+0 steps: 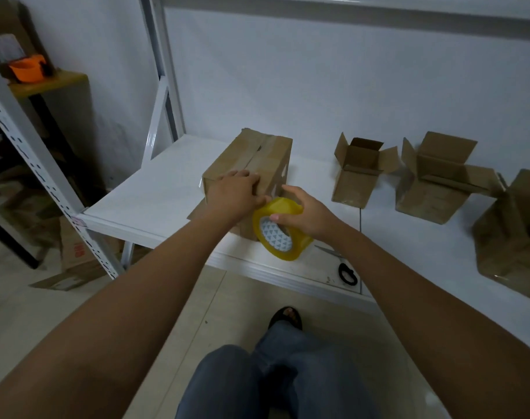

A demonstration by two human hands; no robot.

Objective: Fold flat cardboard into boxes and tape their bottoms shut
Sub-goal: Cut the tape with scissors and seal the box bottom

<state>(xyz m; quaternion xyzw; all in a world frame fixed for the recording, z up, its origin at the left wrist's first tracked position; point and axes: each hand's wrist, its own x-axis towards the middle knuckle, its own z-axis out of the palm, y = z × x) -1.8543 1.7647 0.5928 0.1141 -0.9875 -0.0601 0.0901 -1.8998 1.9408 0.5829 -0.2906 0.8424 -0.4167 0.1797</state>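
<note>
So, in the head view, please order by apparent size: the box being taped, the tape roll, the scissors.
1. box being taped, clearly the largest.
2. tape roll, held by the right hand.
3. scissors, smallest; the blades are thin and the roll partly hides their tip.

A taped box [251, 167] is set on the shelf [155, 195] at the left; three open boxes [360, 170] are ranged to its right. Scissors [343, 267] are laid near the front edge.
</note>
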